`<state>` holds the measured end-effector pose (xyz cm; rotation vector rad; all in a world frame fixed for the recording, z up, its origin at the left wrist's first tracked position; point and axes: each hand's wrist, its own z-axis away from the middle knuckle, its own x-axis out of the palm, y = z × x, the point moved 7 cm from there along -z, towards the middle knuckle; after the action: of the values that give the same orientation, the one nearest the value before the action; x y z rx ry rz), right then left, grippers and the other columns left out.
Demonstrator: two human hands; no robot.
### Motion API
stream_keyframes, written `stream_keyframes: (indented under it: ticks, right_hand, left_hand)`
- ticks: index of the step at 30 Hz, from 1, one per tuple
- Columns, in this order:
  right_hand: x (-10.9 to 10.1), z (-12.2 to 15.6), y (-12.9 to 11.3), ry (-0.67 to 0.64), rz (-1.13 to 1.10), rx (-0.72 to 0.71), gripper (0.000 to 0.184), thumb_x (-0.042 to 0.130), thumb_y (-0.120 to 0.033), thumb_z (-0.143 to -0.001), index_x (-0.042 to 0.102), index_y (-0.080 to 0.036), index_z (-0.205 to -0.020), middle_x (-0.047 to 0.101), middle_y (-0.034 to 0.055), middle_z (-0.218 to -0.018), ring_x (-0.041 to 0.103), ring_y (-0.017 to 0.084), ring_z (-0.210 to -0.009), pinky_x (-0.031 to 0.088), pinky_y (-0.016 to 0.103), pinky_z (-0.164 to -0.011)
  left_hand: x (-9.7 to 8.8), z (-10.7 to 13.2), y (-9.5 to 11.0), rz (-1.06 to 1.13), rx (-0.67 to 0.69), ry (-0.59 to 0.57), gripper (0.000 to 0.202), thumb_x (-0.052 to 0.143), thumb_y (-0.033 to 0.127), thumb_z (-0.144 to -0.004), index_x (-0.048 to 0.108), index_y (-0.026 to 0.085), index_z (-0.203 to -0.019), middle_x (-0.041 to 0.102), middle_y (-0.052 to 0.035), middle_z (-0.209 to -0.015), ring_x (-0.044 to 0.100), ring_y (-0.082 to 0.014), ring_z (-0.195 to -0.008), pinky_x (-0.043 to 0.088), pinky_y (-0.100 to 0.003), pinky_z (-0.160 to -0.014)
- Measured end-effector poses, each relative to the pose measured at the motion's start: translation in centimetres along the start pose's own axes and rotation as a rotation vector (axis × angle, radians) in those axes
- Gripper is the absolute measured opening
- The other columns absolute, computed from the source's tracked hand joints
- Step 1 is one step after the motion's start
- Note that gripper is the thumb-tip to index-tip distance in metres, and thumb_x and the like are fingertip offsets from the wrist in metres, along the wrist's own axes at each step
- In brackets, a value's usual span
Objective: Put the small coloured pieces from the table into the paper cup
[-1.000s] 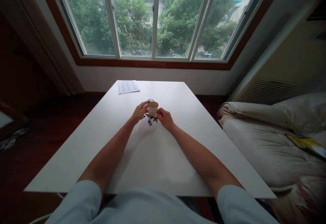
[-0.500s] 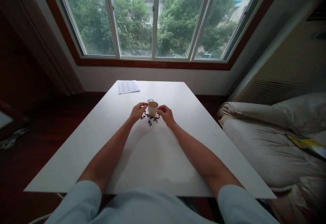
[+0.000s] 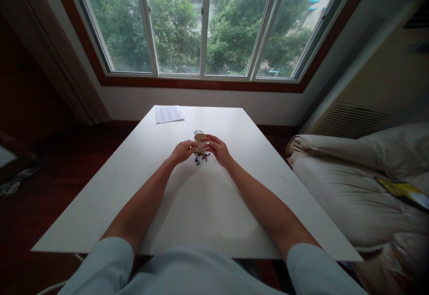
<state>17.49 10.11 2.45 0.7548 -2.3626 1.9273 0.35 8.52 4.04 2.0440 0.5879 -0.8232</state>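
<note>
Head view, looking down over both arms. Biggest thing in the shot was the window [image 3: 204,22] across the back wall, with trees outside. Below it sat a long white counter [image 3: 201,223], and off to the right was a heap of pale rumpled bedding [image 3: 362,170]. A printed sheet of paper [image 3: 169,114] lay at the counter's far left corner, well apart from everything else.

Out near the middle of the counter stood a small paper cup [image 3: 199,136], upright. A little scatter of dark beads [image 3: 201,157], with a blue one or two mixed in, lay right at its base on the near side.

The left hand [image 3: 182,151] was curled low just beside the cup. Its fingertips were drawn together near the cup's wall, but I couldn't tell if that grip had anything in it. The right hand [image 3: 217,149] reached over the rim with thumb and forefinger pinched close above the mouth. Whether a bead sat in that grip was too tiny to make out.

My guess is the cup is super light and tippy and would crush if squeezed, so hold it gently around the wall. The beads look hard, slick and prone to rolling, so a fingertip pinch on one at a time seems right.
</note>
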Motion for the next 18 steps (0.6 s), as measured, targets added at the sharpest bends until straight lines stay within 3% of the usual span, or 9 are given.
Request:
stream_keyframes:
  ticks: [4, 9, 14, 18]
  right_hand:
    - [-0.4, -0.1, 0.1, 0.015, 0.192, -0.042, 0.031, 0.066, -0.039, -0.078, 0.067, -0.020, -0.103, 0.070, 0.0039, -0.091, 0.063, 0.014, -0.071, 0.051, 0.027, -0.063]
    - [0.2, 0.3, 1.0, -0.081, 0.658, -0.127, 0.024, 0.063, -0.041, -0.080, 0.065, -0.018, -0.081, 0.058, -0.0014, -0.064, 0.049, 0.012, -0.059, 0.038, 0.024, -0.056]
    - [1.8, 1.3, 1.9, -0.259, 1.093, -0.273, 0.018, 0.064, -0.035, -0.081, 0.062, -0.018, -0.074, 0.057, -0.0005, -0.071, 0.047, 0.012, -0.065, 0.033, 0.024, -0.060]
    - [2.2, 1.5, 2.1, -0.308, 1.234, -0.344, 0.015, 0.068, -0.032, -0.081, 0.062, -0.019, -0.078, 0.061, 0.0024, -0.082, 0.051, 0.013, -0.073, 0.033, 0.023, -0.064]
  left_hand:
    - [1.0, 0.2, -0.5, -0.002, 0.003, -0.106, 0.021, 0.056, 0.029, -0.086, 0.075, 0.021, -0.092, 0.069, -0.0017, -0.082, 0.057, -0.0134, -0.070, 0.043, -0.025, -0.068]
    - [2.2, 0.6, -1.7, -0.016, -0.016, -0.200, 0.019, 0.058, 0.028, -0.081, 0.074, 0.020, -0.086, 0.068, -0.0015, -0.080, 0.056, -0.0132, -0.068, 0.040, -0.023, -0.064]
    - [2.6, 0.9, -2.5, -0.064, -0.055, -0.245, 0.019, 0.059, 0.028, -0.077, 0.074, 0.020, -0.086, 0.066, -0.0011, -0.077, 0.055, -0.0136, -0.067, 0.039, -0.023, -0.062]
    - [2.7, 1.0, -2.5, -0.076, -0.055, -0.256, 0.020, 0.058, 0.025, -0.076, 0.073, 0.020, -0.088, 0.064, -0.0003, -0.075, 0.054, -0.0131, -0.066, 0.038, -0.022, -0.061]
